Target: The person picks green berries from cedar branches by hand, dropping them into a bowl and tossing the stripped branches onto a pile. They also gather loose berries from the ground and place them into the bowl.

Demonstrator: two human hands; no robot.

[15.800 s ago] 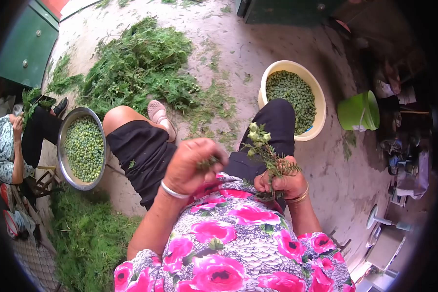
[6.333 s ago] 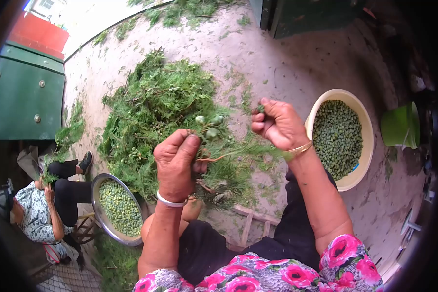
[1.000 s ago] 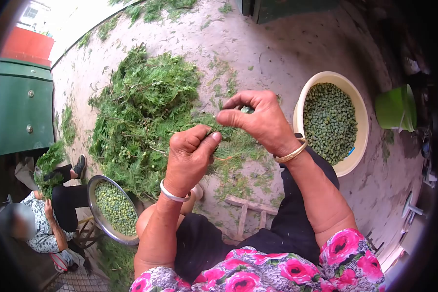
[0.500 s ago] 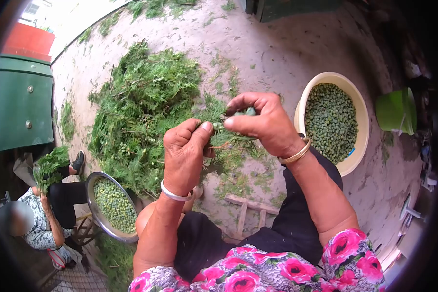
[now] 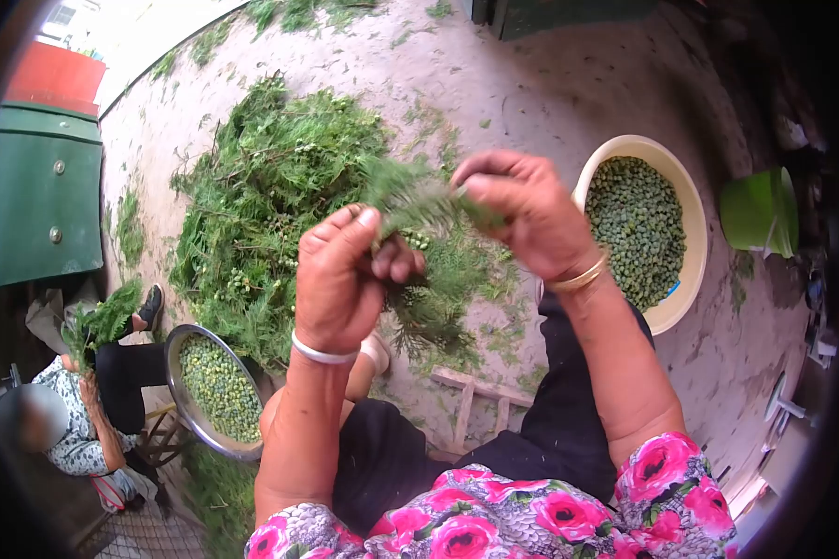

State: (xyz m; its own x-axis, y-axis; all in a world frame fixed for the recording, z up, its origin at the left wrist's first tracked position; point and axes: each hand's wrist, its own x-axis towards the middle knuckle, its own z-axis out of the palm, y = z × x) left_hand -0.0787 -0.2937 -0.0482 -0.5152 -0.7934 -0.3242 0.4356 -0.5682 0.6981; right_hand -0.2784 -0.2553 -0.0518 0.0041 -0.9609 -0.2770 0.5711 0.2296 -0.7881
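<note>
A leafy green sprig (image 5: 410, 200) stretches between my two hands above the lap, blurred by motion. My left hand (image 5: 350, 270), with a silver bangle at the wrist, pinches its lower end. The thumb and forefinger of my right hand (image 5: 531, 210), gold bangle at the wrist, close on the sprig's upper right part. Whether small green cones lie in the right palm is hidden. Past the left hand lies a big heap of green branches (image 5: 280, 196). Nearest to the right hand stands a cream basin (image 5: 694, 270) full of small green cones.
Metal basin (image 5: 176, 387) with green cones at left, beside a seated person (image 5: 79, 419) holding a green branch (image 5: 103, 321). A lime-green bucket (image 5: 755, 214) stands at right. Below my hands is a wooden frame (image 5: 464, 415). A green metal cabinet or door (image 5: 37, 205) is at far left.
Both hands have risen slightly and moved farther apart, with the sprig now spread between them. The left hand has shifted left, the right hand to the right. The other person's branch has tilted.
</note>
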